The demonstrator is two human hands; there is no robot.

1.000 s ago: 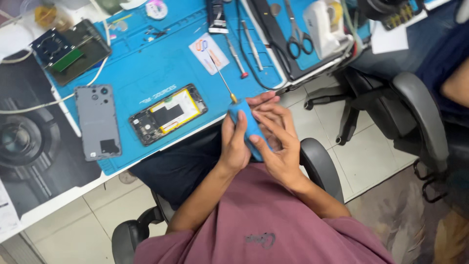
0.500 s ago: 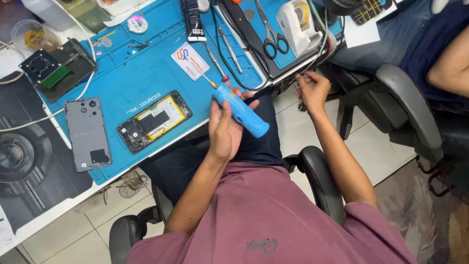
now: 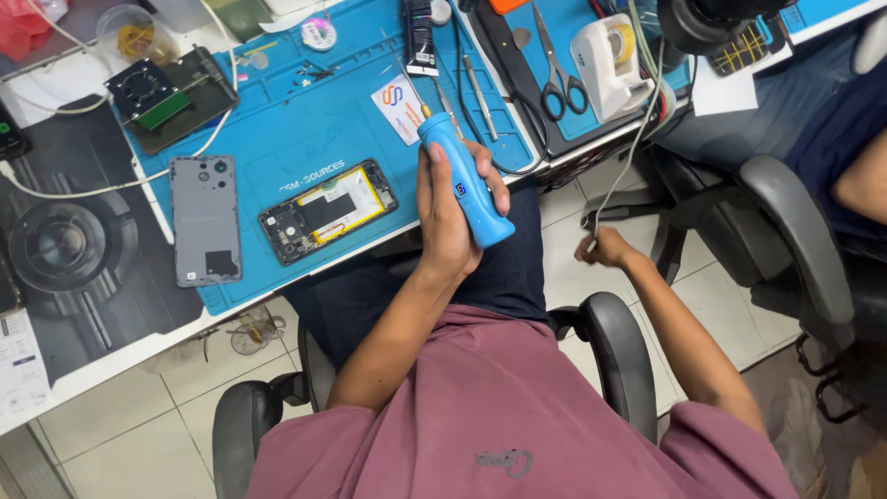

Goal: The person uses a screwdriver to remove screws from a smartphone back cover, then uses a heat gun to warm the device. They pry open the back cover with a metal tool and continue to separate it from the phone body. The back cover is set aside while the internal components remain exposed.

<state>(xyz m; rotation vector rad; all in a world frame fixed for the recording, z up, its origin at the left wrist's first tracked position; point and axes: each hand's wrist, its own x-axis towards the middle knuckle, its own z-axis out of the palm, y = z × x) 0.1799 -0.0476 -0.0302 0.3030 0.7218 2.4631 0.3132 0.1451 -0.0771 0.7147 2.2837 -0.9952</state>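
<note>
Seen from above, a person in a maroon shirt sits in a black office chair (image 3: 610, 351) at a workbench covered by a blue work mat (image 3: 277, 120). Their left hand (image 3: 453, 212) is raised over the front edge of the bench and is wrapped firmly around a bright blue electric screwdriver (image 3: 462, 176). The tool stands tilted, its metal tip pointing up and away toward the mat, its thick end down near the person's lap.

The right hand (image 3: 602, 248) is well apart from the left, reached out to the side beyond the bench edge, above the tiled floor. Its fingers are pinched on a thin pale cable (image 3: 637, 139) that hangs down from the bench.

On the mat, to the left of the screwdriver, lies an opened phone (image 3: 328, 211) with its inner parts and a yellow-edged battery showing. Just beside it, farther left, lies the grey back cover (image 3: 205, 220) of a phone, flat and apart from the opened body. A small white card (image 3: 399, 109) with orange and blue marks lies just beyond the screwdriver's tip.

Farther back on the bench are black-handled scissors (image 3: 552, 79), a white tape dispenser (image 3: 605, 57) and a small black fan unit (image 3: 143, 91). At the right edge, another person's arm (image 3: 864, 185) and jeans show beside a second black chair.
</note>
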